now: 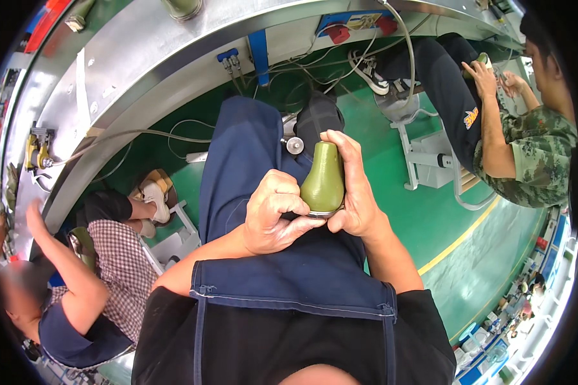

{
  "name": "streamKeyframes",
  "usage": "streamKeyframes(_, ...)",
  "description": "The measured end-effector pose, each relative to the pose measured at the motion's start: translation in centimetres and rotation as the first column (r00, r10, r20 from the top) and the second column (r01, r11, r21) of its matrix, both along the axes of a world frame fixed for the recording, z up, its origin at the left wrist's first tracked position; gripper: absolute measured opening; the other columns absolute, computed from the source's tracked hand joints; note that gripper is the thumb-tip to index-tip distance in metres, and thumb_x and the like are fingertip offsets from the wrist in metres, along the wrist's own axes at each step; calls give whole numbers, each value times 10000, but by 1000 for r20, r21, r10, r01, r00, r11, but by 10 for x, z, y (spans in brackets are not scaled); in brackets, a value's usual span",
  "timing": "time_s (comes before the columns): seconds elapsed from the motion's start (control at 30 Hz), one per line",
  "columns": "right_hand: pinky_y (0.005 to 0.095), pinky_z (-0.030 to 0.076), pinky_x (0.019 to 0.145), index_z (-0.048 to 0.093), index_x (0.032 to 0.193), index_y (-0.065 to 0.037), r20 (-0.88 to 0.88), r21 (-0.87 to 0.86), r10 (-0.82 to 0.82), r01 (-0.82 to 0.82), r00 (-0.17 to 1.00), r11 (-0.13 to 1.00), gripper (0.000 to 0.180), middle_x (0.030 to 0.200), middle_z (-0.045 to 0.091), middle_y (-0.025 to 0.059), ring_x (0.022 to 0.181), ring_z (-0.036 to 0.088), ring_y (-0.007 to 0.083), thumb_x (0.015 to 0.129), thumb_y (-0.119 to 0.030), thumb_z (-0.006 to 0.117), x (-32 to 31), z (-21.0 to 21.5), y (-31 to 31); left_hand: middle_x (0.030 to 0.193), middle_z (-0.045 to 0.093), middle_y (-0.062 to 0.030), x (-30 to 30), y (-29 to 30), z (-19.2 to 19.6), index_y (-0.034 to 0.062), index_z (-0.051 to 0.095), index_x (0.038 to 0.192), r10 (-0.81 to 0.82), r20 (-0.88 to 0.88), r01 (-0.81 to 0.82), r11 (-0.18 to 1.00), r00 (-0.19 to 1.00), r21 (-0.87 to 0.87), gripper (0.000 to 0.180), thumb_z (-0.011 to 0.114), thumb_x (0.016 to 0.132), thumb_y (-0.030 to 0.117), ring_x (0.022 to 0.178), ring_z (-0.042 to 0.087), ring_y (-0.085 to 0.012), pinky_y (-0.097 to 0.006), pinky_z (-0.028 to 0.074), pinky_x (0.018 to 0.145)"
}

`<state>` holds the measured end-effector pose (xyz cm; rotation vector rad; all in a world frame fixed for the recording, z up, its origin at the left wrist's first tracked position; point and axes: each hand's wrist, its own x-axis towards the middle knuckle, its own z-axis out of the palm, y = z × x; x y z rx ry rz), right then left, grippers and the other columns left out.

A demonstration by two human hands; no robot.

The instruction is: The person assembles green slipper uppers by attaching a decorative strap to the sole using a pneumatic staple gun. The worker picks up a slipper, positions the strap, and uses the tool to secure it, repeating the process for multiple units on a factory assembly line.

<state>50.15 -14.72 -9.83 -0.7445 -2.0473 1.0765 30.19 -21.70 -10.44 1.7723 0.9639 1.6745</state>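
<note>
A smooth olive-green, pear-shaped piece (322, 181) stands narrow end up over my lap, with a thin silvery rim at its wide lower end. Along its right side my right hand (356, 186) wraps it, fingers reaching up past the narrow top and thumb by the rim. My left hand (275, 213) is curled closed at its lower left, with thumb and forefinger pressed against the rim. Whether anything small sits between those fingertips is hidden.
A curved metal workbench (115, 77) runs along the far and left sides, with a yellow clamp-like tool (37, 151) on it. Cables and hoses hang below. To the right, a co-worker (526, 141) handles a green piece; another person (77, 289) sits at left.
</note>
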Motion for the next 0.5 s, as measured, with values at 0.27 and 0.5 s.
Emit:
streamKeyframes(0.27, 466, 452, 1144, 174, 1664, -20, 151, -151, -12, 35, 988, 988, 1427, 1487, 479, 220, 1376, 509, 398, 538, -181, 1035, 6, 5, -13, 1269, 434, -131, -1, -5, -7, 53, 442, 1455, -130, -65, 121, 985, 989, -124, 1095, 1058, 602, 355, 1121, 483, -251, -380, 442, 978)
streamKeyframes(0.5, 472, 461, 1137, 244, 1637, -25, 208, 142, -57, 27, 976, 989, 1296, 1470, 504, 222, 1369, 528, 385, 603, -173, 1011, -9, 29, -2, 1514, 364, -163, -27, -8, 19, -8, 327, 1599, -290, 428, 455, 815, 856, -358, 1297, 961, 658, 621, 1449, 388, -305, -452, 343, 1204)
